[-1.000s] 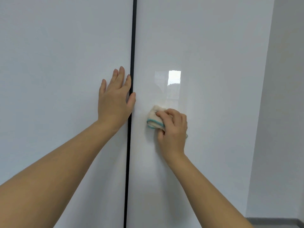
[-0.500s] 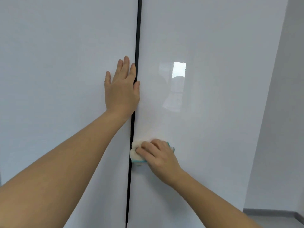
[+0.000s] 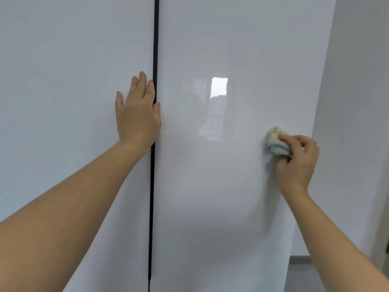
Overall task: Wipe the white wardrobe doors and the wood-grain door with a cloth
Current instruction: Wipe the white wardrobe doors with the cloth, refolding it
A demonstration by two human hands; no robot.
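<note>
Two glossy white wardrobe doors fill the view, split by a thin black gap (image 3: 155, 60). My left hand (image 3: 137, 114) lies flat and open on the left door (image 3: 63, 102), its fingers along the gap. My right hand (image 3: 297, 161) presses a bunched cream cloth with a teal edge (image 3: 275, 142) against the right door (image 3: 221, 197), close to that door's right edge. The wood-grain door is not in view.
A plain white wall (image 3: 357, 123) runs beside the wardrobe on the right, with a grey skirting strip (image 3: 301, 260) at its foot. A bright window reflection (image 3: 219, 87) shines on the right door.
My right hand has swept the cloth from beside the black gap across the right door to near its right edge, and slightly upward. My left hand has stayed flat on the left door.
</note>
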